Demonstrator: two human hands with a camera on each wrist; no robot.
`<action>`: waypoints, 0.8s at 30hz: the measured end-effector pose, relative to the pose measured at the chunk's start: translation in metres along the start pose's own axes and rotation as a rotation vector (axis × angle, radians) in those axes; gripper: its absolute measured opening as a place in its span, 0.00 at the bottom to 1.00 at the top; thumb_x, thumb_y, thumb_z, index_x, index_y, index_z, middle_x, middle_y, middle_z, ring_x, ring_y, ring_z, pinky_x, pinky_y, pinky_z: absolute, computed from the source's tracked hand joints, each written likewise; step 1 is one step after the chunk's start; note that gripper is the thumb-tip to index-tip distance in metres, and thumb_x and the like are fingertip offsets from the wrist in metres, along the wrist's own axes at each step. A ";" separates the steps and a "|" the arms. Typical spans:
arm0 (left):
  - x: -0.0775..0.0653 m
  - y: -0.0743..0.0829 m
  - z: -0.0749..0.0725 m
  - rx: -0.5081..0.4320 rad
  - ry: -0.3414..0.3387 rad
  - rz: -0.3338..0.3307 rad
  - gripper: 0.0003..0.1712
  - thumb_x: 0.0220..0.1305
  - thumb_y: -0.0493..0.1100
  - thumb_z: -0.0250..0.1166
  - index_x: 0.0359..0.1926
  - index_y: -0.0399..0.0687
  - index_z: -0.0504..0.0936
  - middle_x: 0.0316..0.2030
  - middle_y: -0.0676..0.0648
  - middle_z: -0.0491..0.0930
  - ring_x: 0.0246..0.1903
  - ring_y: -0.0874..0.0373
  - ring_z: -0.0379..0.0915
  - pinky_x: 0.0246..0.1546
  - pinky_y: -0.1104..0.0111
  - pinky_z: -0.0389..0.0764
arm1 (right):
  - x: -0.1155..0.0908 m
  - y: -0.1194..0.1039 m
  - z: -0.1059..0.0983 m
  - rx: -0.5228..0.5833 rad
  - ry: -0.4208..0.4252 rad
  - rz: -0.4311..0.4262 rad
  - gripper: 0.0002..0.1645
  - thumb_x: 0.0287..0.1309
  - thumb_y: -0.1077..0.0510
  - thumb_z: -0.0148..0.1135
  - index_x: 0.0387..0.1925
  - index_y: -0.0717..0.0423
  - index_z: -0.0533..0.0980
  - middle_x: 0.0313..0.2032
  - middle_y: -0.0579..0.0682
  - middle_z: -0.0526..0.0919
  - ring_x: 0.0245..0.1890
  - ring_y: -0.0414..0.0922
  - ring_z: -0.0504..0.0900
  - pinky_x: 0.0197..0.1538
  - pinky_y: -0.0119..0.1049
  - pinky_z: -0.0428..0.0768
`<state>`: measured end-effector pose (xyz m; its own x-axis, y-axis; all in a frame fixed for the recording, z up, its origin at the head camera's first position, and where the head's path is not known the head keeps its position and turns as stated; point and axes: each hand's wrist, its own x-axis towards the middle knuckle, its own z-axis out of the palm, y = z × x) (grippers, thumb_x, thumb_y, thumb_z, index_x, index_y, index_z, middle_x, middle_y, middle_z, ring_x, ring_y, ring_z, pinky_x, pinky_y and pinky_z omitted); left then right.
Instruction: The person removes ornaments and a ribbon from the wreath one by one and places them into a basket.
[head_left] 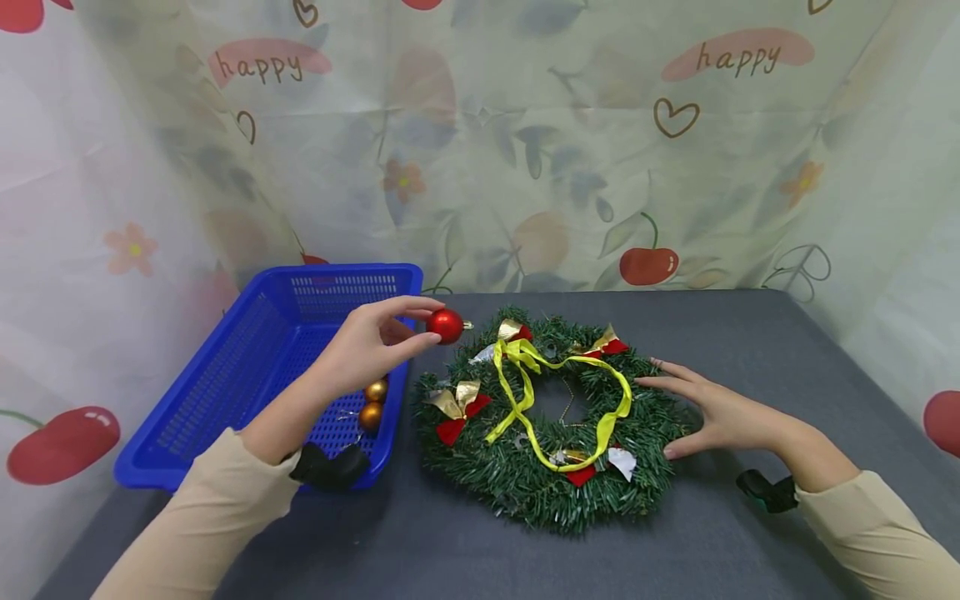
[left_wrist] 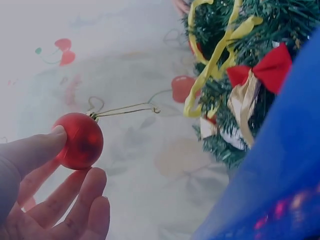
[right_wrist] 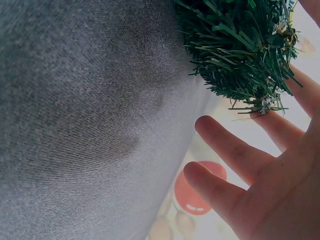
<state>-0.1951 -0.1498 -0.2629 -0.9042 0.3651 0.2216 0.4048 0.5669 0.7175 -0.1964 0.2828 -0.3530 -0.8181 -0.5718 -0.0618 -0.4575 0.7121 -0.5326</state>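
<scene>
Between thumb and fingers, my left hand [head_left: 377, 340] pinches a shiny red Christmas ball [head_left: 446, 326] just above the basket's right rim. In the left wrist view the ball [left_wrist: 82, 141] shows a gold cap with a thin wire loop sticking out. A green wreath [head_left: 510, 483] lies on the table, dressed with red, gold and white bows. Across it runs a yellow ribbon [head_left: 621, 406] tied in a bow at the upper left. My right hand [head_left: 720, 408] is at the wreath's right edge, fingers spread; in the right wrist view fingertips [right_wrist: 270, 117] touch the needles.
A blue plastic basket [head_left: 270, 333] stands left of the wreath, with gold balls [head_left: 372, 415] along its right side; my left forearm hides part of its inside. Dark grey cloth [head_left: 720, 533] covers the table. A printed curtain [head_left: 480, 167] hangs behind and at both sides.
</scene>
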 end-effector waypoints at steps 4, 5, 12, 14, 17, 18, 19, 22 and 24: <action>-0.004 -0.003 -0.009 0.011 0.019 -0.022 0.22 0.62 0.46 0.63 0.57 0.53 0.75 0.53 0.43 0.79 0.38 0.52 0.82 0.33 0.67 0.77 | 0.000 -0.001 0.000 0.004 -0.003 0.005 0.53 0.41 0.38 0.71 0.67 0.48 0.60 0.70 0.68 0.45 0.66 0.71 0.50 0.54 0.69 0.64; -0.004 -0.004 -0.011 0.014 0.023 -0.027 0.22 0.62 0.46 0.63 0.57 0.53 0.75 0.53 0.43 0.79 0.38 0.51 0.82 0.32 0.67 0.77 | 0.000 -0.001 0.000 0.005 -0.004 0.007 0.53 0.41 0.38 0.71 0.67 0.48 0.60 0.70 0.68 0.45 0.67 0.71 0.50 0.54 0.69 0.64; -0.008 -0.012 -0.026 0.055 0.051 -0.050 0.23 0.62 0.48 0.62 0.59 0.52 0.74 0.53 0.42 0.78 0.41 0.50 0.82 0.36 0.68 0.79 | 0.000 -0.001 0.000 0.004 -0.004 0.010 0.53 0.41 0.37 0.70 0.67 0.48 0.60 0.70 0.67 0.45 0.67 0.71 0.50 0.54 0.68 0.64; -0.008 -0.015 -0.030 0.060 0.057 -0.060 0.24 0.62 0.48 0.62 0.59 0.52 0.74 0.54 0.42 0.78 0.41 0.49 0.82 0.37 0.67 0.79 | 0.001 0.000 0.000 0.003 -0.004 0.008 0.53 0.41 0.37 0.70 0.67 0.48 0.60 0.70 0.68 0.45 0.67 0.71 0.50 0.54 0.68 0.64; -0.009 -0.022 -0.036 0.067 0.065 -0.073 0.24 0.63 0.49 0.61 0.59 0.51 0.74 0.55 0.42 0.77 0.42 0.48 0.81 0.40 0.63 0.80 | 0.001 0.001 0.000 0.002 -0.003 0.004 0.53 0.41 0.38 0.71 0.67 0.48 0.60 0.70 0.67 0.45 0.67 0.71 0.50 0.54 0.68 0.64; -0.010 -0.024 -0.038 0.069 0.067 -0.076 0.24 0.63 0.49 0.61 0.59 0.51 0.74 0.55 0.42 0.77 0.43 0.47 0.81 0.42 0.61 0.80 | 0.001 0.001 0.000 0.002 -0.003 0.003 0.53 0.41 0.38 0.71 0.67 0.49 0.60 0.70 0.67 0.45 0.67 0.71 0.50 0.54 0.68 0.64; -0.010 -0.026 -0.040 0.072 0.070 -0.080 0.24 0.63 0.50 0.61 0.59 0.50 0.74 0.56 0.42 0.76 0.44 0.47 0.81 0.44 0.58 0.80 | 0.000 0.001 0.000 0.002 -0.003 0.002 0.53 0.41 0.37 0.71 0.67 0.49 0.60 0.70 0.67 0.45 0.67 0.70 0.50 0.54 0.68 0.64; -0.011 -0.034 -0.045 0.080 0.082 -0.091 0.25 0.63 0.51 0.60 0.59 0.49 0.74 0.58 0.42 0.75 0.45 0.46 0.80 0.48 0.53 0.79 | 0.000 0.001 0.000 0.004 -0.003 0.000 0.53 0.41 0.37 0.71 0.67 0.49 0.60 0.70 0.67 0.45 0.67 0.70 0.50 0.54 0.68 0.64; -0.012 -0.039 -0.047 0.079 0.091 -0.099 0.25 0.63 0.52 0.60 0.59 0.48 0.74 0.58 0.42 0.74 0.46 0.45 0.79 0.49 0.51 0.78 | 0.000 0.001 0.000 0.006 -0.003 -0.003 0.53 0.41 0.37 0.70 0.67 0.48 0.60 0.70 0.67 0.45 0.67 0.70 0.50 0.54 0.68 0.64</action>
<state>-0.2065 -0.2108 -0.2620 -0.9475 0.2380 0.2137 0.3190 0.6548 0.6852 -0.1967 0.2832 -0.3534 -0.8156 -0.5752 -0.0628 -0.4577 0.7078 -0.5381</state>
